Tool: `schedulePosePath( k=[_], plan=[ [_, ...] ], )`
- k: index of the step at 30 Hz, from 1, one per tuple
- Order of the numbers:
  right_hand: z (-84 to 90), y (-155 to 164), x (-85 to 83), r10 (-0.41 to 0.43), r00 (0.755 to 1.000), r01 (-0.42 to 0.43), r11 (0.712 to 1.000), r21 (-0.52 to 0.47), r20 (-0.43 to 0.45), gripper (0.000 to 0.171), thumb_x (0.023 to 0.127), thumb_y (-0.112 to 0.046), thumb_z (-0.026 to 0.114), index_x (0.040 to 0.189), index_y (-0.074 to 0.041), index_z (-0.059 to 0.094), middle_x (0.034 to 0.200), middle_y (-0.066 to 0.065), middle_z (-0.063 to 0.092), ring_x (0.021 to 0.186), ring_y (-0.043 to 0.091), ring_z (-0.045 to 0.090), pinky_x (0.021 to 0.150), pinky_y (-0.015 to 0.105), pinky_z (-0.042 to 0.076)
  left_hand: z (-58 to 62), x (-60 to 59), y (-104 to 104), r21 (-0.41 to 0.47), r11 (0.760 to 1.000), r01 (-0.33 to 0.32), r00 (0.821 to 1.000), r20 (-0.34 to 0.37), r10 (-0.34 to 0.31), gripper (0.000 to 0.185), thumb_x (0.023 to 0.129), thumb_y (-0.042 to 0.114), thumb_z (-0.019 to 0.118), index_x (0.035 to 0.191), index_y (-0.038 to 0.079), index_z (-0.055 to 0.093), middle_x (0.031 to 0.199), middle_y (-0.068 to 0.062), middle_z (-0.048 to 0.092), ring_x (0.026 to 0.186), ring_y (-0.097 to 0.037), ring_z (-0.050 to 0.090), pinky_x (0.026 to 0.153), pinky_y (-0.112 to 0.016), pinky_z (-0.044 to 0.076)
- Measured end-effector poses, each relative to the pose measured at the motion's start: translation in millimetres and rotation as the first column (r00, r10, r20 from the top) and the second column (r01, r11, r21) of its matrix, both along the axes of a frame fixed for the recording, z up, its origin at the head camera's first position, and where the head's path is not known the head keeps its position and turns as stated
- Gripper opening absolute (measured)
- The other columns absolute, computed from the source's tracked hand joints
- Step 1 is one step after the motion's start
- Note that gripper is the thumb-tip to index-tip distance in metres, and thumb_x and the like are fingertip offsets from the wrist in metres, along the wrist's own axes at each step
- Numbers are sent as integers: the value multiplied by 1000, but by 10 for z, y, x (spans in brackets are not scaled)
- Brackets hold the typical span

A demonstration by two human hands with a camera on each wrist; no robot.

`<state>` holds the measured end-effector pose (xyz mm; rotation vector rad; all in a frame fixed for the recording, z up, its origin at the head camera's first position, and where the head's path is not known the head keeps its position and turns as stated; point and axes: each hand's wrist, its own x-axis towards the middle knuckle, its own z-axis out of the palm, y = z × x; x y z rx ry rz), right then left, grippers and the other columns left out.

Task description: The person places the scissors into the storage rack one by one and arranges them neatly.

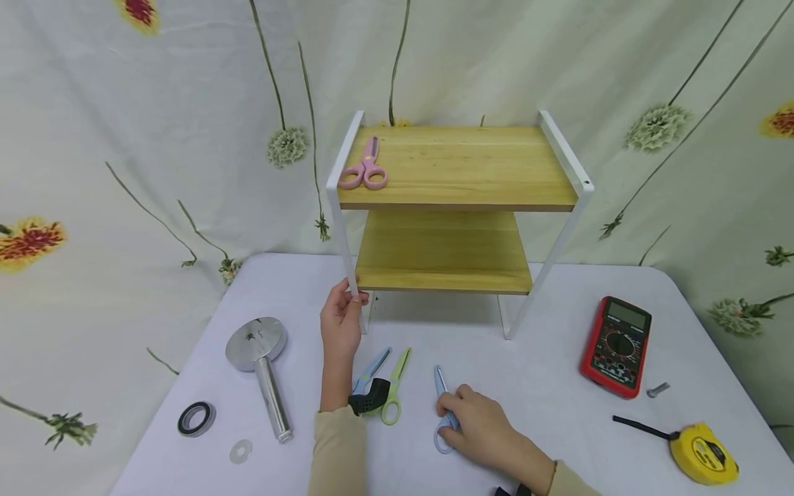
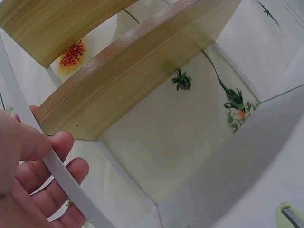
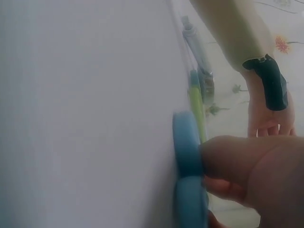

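lay under the right hand (image 1: pixel 480 430) at lower centre of the frame: blue scissors (image 1: pixel 443 406), long axis pointing up toward the shelf rack (image 1: pixel 455 207), fingers curled on the handles. gripped the rack's white front-left leg (image 1: pixel 346 255): left hand (image 1: pixel 340 320). stayed open, the table (image 1: pixel 540 372) between scissors and rack; green scissors (image 1: pixel 393 393) just left.
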<state>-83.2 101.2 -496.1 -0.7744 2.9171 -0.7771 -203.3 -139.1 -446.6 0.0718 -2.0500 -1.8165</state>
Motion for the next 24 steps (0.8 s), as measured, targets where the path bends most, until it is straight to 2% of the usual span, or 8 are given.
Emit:
schedulePosePath(
  k=[5, 10, 14, 20, 24],
  plan=[
    [5, 3, -30, -12, 1000, 13, 999, -51, 10, 25, 78, -21, 83, 92, -22, 63, 80, -8, 51, 67, 0, 39, 56, 19, 32, 19, -6, -3, -7, 1000, -6, 1000, 6, 6, 37, 103, 1, 50, 139, 7, 60, 105, -24, 70, 89, 0, 63, 95, -29, 51],
    [2, 14, -81, -19, 995, 30, 994, -108, 96, 27, 74, -18, 82, 93, -22, 64, 76, -10, 48, 66, 0, 37, 56, 19, 32, 36, -5, -7, -4, 1000, -14, 1000, -15, 14, 37, 103, 0, 50, 138, 6, 60, 104, -24, 70, 88, 1, 63, 92, -23, 50],
    [22, 67, -109, 19, 988, 2, 990, -140, 150, 33, 68, -13, 77, 97, -20, 61, 75, -11, 45, 64, 0, 37, 55, 19, 31, 28, 1, 0, -6, 1000, -14, 999, -32, 14, 37, 103, -2, 50, 138, 5, 60, 104, -25, 70, 87, 3, 62, 88, -17, 50],
    [87, 193, -173, 89, 963, -27, 971, -237, 254, 38, 67, -2, 74, 101, -15, 60, 79, -7, 46, 69, 1, 40, 62, 19, 36, 31, 9, 13, 12, 1000, 1, 999, -38, 0, 38, 102, -3, 50, 138, 3, 60, 104, -27, 69, 87, 3, 63, 86, -14, 50],
    [131, 296, -205, 119, 934, -26, 963, -269, 336, 34, 70, 1, 73, 99, -13, 63, 74, -8, 46, 65, 1, 40, 59, 19, 35, 29, 21, 15, 3, 1000, -7, 1000, -23, 7, 38, 102, -2, 50, 138, 4, 60, 104, -26, 70, 87, 3, 62, 88, -18, 50]
  ],
)
